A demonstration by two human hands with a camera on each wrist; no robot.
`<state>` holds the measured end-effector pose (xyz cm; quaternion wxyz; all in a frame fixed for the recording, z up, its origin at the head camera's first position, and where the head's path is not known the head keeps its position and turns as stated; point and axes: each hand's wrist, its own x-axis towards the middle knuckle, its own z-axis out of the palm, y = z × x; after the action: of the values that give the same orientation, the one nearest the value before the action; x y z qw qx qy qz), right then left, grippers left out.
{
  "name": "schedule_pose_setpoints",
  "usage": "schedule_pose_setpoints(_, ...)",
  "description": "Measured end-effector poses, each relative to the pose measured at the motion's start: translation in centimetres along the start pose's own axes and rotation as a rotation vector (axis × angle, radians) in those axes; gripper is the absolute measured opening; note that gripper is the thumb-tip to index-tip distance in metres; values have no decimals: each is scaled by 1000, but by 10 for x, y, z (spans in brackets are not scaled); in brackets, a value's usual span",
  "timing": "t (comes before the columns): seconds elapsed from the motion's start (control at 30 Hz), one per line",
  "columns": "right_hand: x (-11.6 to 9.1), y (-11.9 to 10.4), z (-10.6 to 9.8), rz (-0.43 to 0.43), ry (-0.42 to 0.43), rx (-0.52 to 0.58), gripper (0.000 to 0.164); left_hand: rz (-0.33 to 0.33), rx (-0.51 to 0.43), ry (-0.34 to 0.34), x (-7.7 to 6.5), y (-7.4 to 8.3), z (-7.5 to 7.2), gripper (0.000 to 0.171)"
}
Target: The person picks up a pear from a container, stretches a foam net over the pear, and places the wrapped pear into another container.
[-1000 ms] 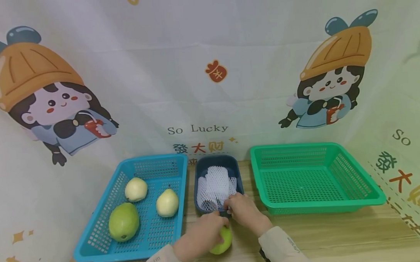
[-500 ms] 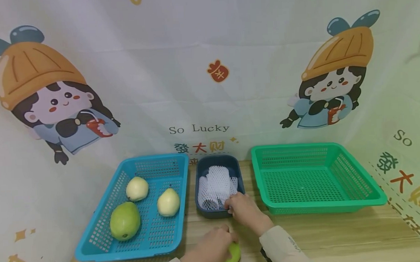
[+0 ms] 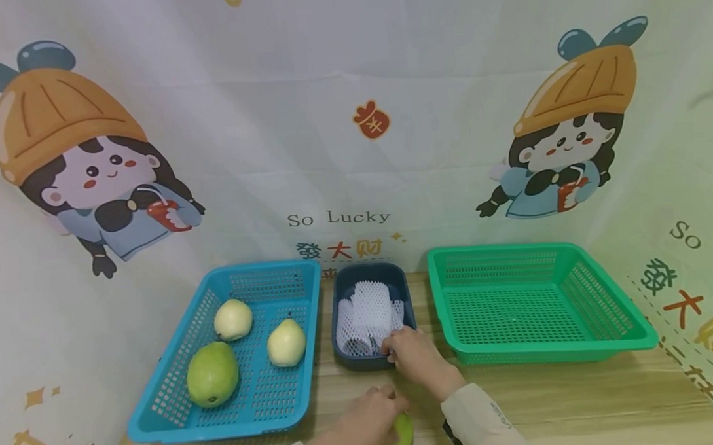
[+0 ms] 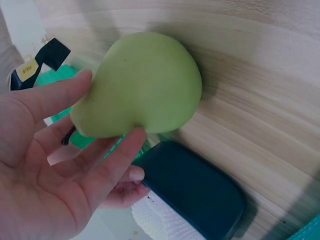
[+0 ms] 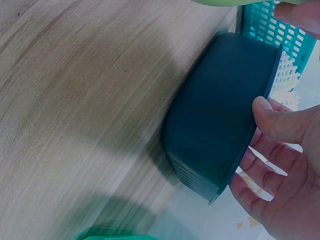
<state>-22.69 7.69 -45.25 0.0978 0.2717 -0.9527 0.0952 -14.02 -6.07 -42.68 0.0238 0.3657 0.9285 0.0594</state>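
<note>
A green pear (image 4: 145,85) lies between the thumb and fingers of my left hand (image 3: 363,422), just above or on the wooden table in front of the dark blue box (image 3: 364,363). In the left wrist view its stem points toward the palm. My right hand (image 3: 417,361) grips the near right part of the box's rim, thumb (image 5: 280,120) on the outer wall and fingers over the inside. White foam fruit nets (image 3: 371,313) fill the box. Whether the right fingertips also touch a net is hidden.
At the left stands a blue basket (image 3: 141,423) with two pale pears (image 3: 287,343) and a large green fruit (image 3: 212,375). An empty green basket (image 3: 543,347) is at the right. A printed white cloth (image 3: 270,121) hangs behind the table.
My left hand has brought the green pear nearer to me and slightly right, away from the box. The right hand stays at the box's rim.
</note>
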Motion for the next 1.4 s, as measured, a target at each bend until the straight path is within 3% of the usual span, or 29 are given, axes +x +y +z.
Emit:
schedule_pose_setpoints(0.13,0,0,-1,-4,4,-1,8,1,-71,4,-1,-4,-4,29)
schedule_pose_setpoints(0.33,-1,-1,-2,1,7,4,9,21,-99,119,0,-10,-12,18)
schedule_pose_setpoints(0.57,-1,-2,-4,6,2,25,10,-46,-227,92,2,-20,-19,16)
schedule_pose_setpoints(0.67,-1,-2,-4,7,4,27,9,-75,-241,137,3,-23,-18,15)
schedule_pose_setpoints(1.0,-3,-2,-4,-21,48,6,8,-199,-105,416,7,-33,-8,14)
schedule_pose_setpoints(1.23,-2,-2,-5,-27,55,3,9,-334,-20,437,19,-40,8,20)
schedule_pose_setpoints(1.4,-2,-3,-5,-26,49,14,9,-383,24,444,26,-48,19,20)
